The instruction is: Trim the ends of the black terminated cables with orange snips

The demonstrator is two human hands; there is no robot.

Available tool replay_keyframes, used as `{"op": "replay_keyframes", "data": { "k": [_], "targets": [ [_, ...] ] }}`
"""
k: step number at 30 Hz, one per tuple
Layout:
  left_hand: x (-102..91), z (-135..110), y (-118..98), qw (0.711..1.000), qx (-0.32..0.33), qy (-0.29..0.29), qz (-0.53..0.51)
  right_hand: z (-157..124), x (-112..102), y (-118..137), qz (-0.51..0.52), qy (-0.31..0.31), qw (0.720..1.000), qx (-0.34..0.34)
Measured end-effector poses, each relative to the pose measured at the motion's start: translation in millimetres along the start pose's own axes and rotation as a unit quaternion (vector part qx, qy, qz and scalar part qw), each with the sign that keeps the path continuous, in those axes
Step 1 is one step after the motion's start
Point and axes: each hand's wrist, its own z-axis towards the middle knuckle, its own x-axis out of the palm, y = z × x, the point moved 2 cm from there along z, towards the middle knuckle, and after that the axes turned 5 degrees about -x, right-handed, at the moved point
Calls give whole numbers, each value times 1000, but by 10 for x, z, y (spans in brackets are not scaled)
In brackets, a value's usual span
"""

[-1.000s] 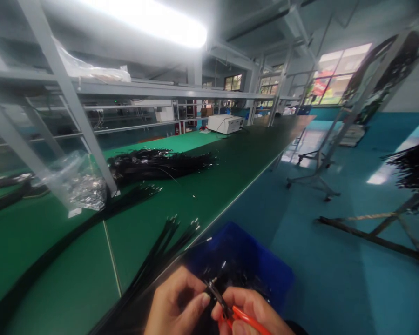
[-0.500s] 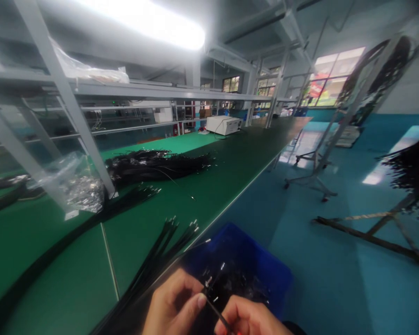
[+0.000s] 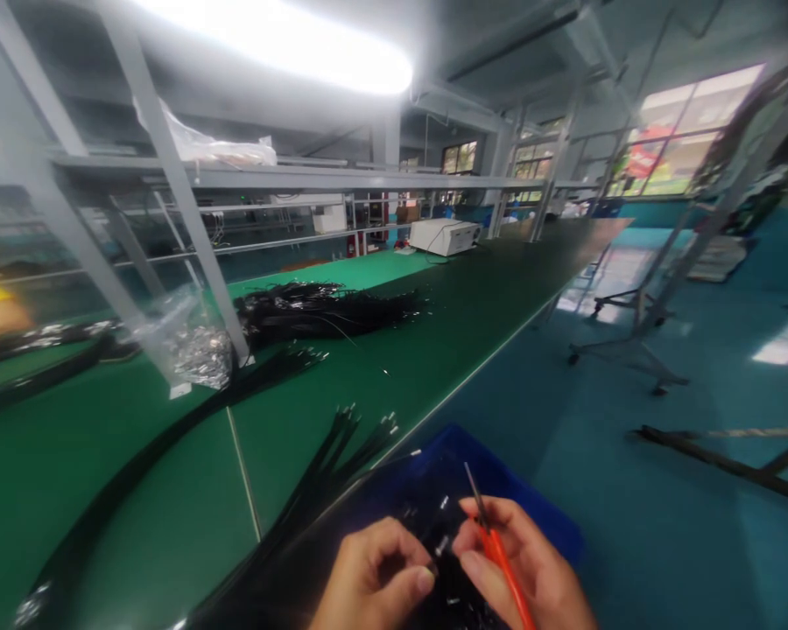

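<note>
Bottom centre: blue bin full of black cables; left hand pinches one cable end, right hand grips orange-handled pliers. Clear bag of metal bits, middle left.

The left hand pinches thumb to forefinger; the right hand grips, fingers curled, close beside.
</note>
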Motion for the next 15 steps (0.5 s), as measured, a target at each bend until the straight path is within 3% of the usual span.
{"op": "replay_keyframes", "data": {
  "k": [3, 8, 15],
  "targets": [
    [44, -18, 0, 1000, 12, 4, 26, -14, 95, 28, 1, -52, 998, -22],
    [10, -38, 6, 1000, -5, -1, 1, -39, 253, -46, 52, -36, 998, -8],
    [40, -45, 94, 982, -28, 25, -185, -135, 290, -322, 76, -54, 996, 0]
  ]
}}
